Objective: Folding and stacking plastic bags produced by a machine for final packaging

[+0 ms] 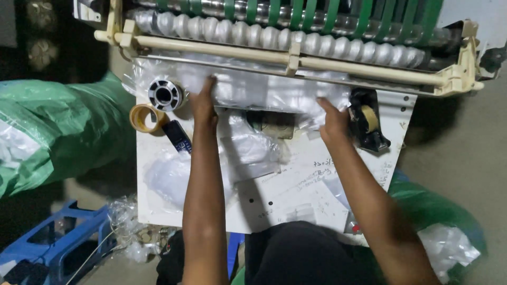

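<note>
A stack of clear plastic bags (264, 89) lies across the far edge of a white worktable (311, 184), just below a machine with a cream rail (274, 55) and green belts. My left hand (203, 103) presses on the left part of the stack, fingers spread. At the stack's right end, my right hand (332, 119) grips the plastic, fingers curled into it. More loose clear bags (248, 153) lie between my forearms.
Rolls of tape sit left of my left hand: a clear one (165, 95) and a tan one (145, 117), with a dark small device (177, 136) beside them. A black tape dispenser (367, 120) stands right. Green sacks (58, 126) flank the table; a blue crate (58, 237) is lower left.
</note>
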